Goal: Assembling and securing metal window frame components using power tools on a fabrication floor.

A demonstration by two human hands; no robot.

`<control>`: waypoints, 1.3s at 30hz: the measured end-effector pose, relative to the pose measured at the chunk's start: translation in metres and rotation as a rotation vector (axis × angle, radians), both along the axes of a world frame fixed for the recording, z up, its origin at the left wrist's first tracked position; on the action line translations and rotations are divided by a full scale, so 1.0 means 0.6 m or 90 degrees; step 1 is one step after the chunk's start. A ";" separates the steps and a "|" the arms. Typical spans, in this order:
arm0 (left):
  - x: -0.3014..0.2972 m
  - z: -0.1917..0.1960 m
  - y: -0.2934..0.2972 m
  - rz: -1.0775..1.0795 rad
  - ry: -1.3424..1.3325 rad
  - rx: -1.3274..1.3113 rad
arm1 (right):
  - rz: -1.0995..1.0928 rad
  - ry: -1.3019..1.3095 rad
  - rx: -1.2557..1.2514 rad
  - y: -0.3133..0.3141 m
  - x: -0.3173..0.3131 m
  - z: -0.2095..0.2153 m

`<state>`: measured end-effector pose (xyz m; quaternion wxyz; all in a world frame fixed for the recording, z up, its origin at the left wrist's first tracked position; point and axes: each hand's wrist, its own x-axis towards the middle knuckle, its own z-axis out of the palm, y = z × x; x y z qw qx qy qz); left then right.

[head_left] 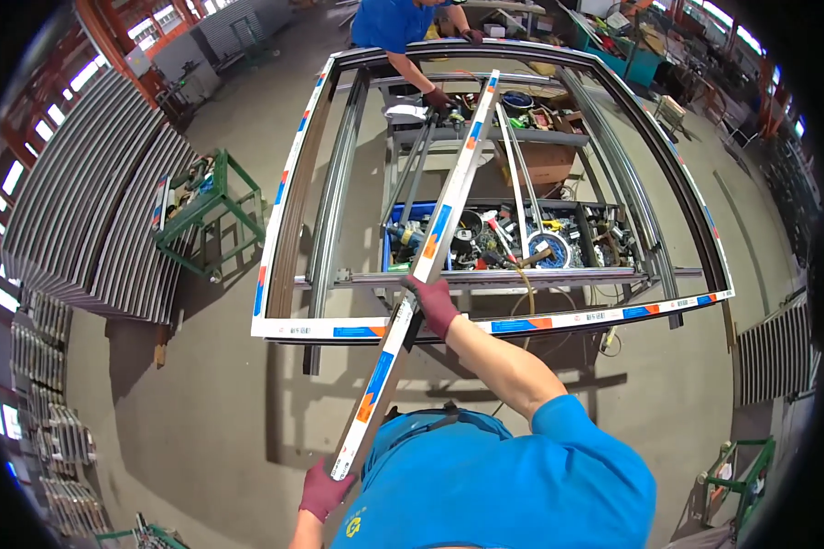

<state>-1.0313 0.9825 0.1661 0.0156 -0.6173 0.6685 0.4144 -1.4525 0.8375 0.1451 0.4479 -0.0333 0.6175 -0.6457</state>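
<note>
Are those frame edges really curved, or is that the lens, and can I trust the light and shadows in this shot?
Head view: the window frame bows toward the rim, which is fisheye bend; the corners are black. Bright daylight throws hard shadows on the floor under the frame. No blur: the long bar, left hand and right hand read sharply.

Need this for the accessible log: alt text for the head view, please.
A person in a blue shirt holds a long white profile bar with both gloved hands, the left hand at its near end and the right hand at its middle, laying it across a large window frame on a work stand. A co-worker in blue leans over the far side.
</note>
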 end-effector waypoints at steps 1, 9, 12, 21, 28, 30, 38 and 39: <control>-0.019 0.018 -0.009 0.002 0.015 0.005 | -0.011 0.003 0.000 -0.020 -0.020 -0.043; -0.009 -0.045 -0.072 0.000 0.067 -0.093 | 0.077 0.032 -0.071 -0.159 -0.054 -0.142; -0.004 -0.071 -0.108 0.005 0.052 -0.087 | 0.105 -0.001 -0.113 -0.188 -0.051 -0.116; -0.046 -0.024 -0.249 0.013 0.090 -0.027 | 0.122 0.011 -0.095 -0.348 -0.083 -0.131; -0.093 -0.018 -0.351 0.011 0.170 0.008 | 0.102 0.045 -0.027 -0.387 -0.073 -0.069; -0.117 -0.039 -0.384 -0.044 0.177 -0.004 | 0.113 0.044 0.020 -0.347 -0.030 -0.040; -0.236 -0.107 -0.479 -0.086 0.518 0.088 | 0.077 -0.005 -0.073 -0.135 0.169 -0.065; -0.249 -0.113 -0.468 -0.087 0.554 0.044 | 0.037 0.028 -0.061 -0.140 0.149 -0.049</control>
